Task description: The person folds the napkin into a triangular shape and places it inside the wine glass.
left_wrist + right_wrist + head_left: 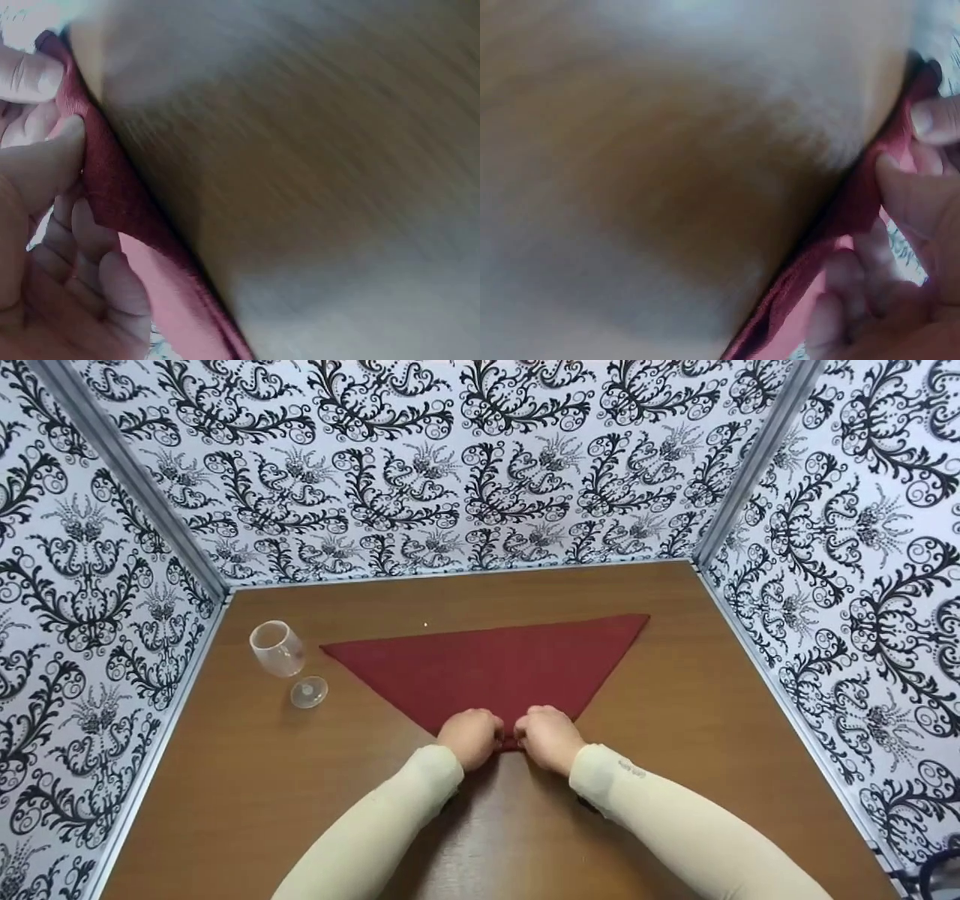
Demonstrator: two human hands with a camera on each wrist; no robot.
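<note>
A dark red cloth napkin (487, 664) lies on the wooden table, its long edge at the back and its narrow folded edge at the front. My left hand (471, 737) pinches that front edge between thumb and fingers. Close beside it, my right hand (551, 737) pinches the same edge. In the left wrist view the thumb presses on the cloth (112, 169) with curled fingers behind it. The right wrist view has the other thumb on the turned-up cloth (855, 195). Both hands hide part of the front edge in the head view.
A clear stemmed glass (279, 651) stands left of the napkin on the brown table (247, 780). Patterned black-and-white walls (465, 465) with grey metal edges enclose the table at the back and sides.
</note>
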